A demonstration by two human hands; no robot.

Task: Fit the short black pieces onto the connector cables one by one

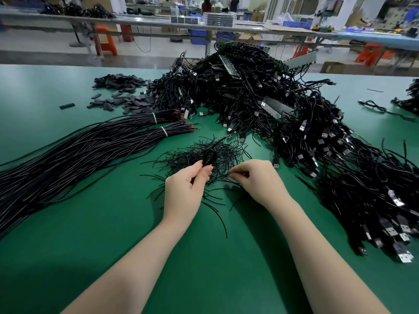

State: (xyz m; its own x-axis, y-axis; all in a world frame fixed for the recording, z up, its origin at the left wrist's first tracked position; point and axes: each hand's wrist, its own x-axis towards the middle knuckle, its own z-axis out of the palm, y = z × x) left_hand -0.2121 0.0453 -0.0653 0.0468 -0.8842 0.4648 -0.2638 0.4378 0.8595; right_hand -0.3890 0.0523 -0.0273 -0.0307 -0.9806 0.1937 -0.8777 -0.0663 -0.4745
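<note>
Fingers pinched at the loose black strands

Fingers (pixel 205 171) of my left hand (pixel 184 191) are curled, thumb and forefinger pinching a small black piece (pixel 207 158) held up just above the table; whether it is a short sleeve or a cable end I cannot tell. My right hand (pixel 255 180) is curled too, its fingertips (pixel 235 173) pinching at thin strands on the near edge of the little tangle of thin black strands (pixel 204 152) that lies just beyond both hands on the green table (pixel 68 245).

I judge these strands light and limp, apt to spring and cling to each other, so I would take one near its end, where a short grip keeps it stiff enough to aim. The short black pieces (pixel 127 102) lie heaped far to the left, well apart from my hands; they look flat, soft and light, easily squashed shut, so a gentle hold at the sides seems best.

Two tied bundles of black cable (pixel 90 146) stretch along my left, bare ends pointing toward the middle. A big heap of cables with USB plugs (pixel 306 132) fills the far side and runs down my right
</note>
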